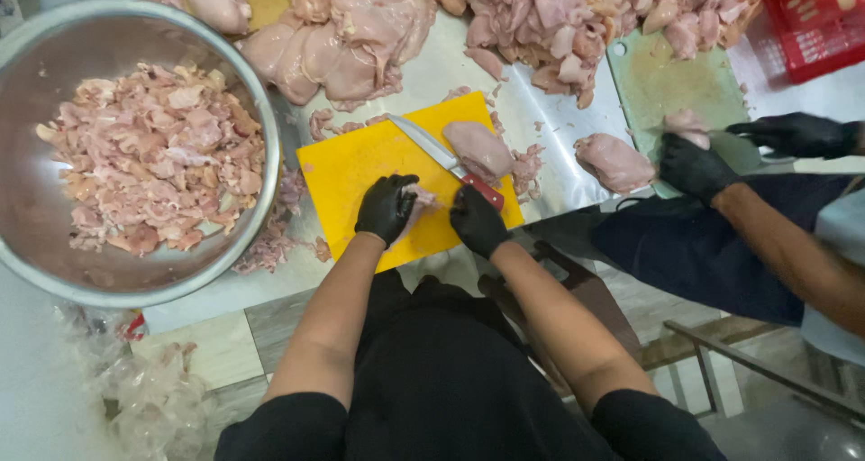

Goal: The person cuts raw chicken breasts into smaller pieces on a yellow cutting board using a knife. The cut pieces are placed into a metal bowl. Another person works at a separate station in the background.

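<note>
A person's left hand (386, 209) in a black glove pinches a small pale strip of raw chicken (420, 200) against the near edge of a square yellow plastic cutting board (351, 168); the right hand (476, 220), also black-gloved, is closed around the red handle of a steel-bladed kitchen knife (448, 162), whose blade slants up and left across the board; just beside the blade, towards the board's far right corner, lies a whole pink chicken fillet (482, 150); the board rests on a steel tabletop (550, 168), near its front edge; at the left edge stands a large round steel bowl (266, 109) filled with chopped chicken pieces; a heap of raw chicken breasts (360, 28) covers the far edge; to the right, a co-worker's black-gloved hands (694, 165) press a piece of meat on a pale green cutting board (658, 82); a red plastic crate (815, 24) sits at the far right corner.
</note>
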